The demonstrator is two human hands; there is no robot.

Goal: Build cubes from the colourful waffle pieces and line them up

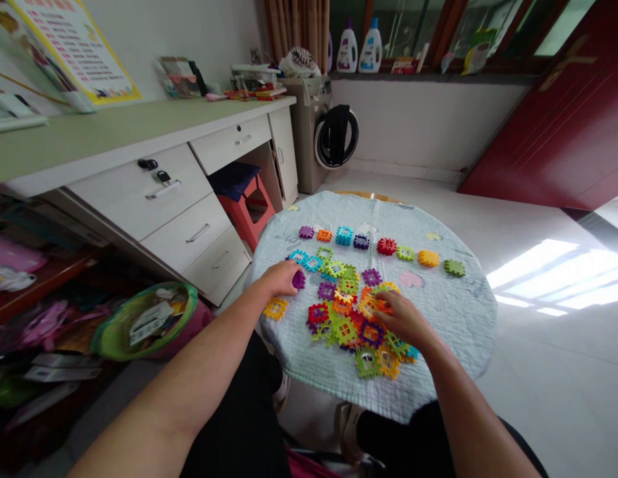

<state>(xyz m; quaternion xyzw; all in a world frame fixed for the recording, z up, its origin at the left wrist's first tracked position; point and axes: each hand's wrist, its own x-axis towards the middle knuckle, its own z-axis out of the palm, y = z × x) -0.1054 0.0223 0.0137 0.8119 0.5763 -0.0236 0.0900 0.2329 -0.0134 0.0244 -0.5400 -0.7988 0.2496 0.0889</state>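
My left hand [283,277] is closed around a purple building block [299,281] at the left side of the round table. My right hand [402,317] is at the right of a loose pile, its fingers and thumb on either side of an orange building block [385,306]. The pile holds several notched square pieces, among them a green block [368,363], a dark purple frame [371,334] and a red block [318,313]. Near my left hand lie a blue window block [298,257] and, apart from the pile, a yellow block [275,308].
Across the far half of the cloth-covered table [453,332] runs a spaced row of blocks, from a purple one [307,232] to a green one [455,267]. A green-rimmed basket [107,332] and a drawer desk [139,139] stand left. Behind is a washing machine [309,133].
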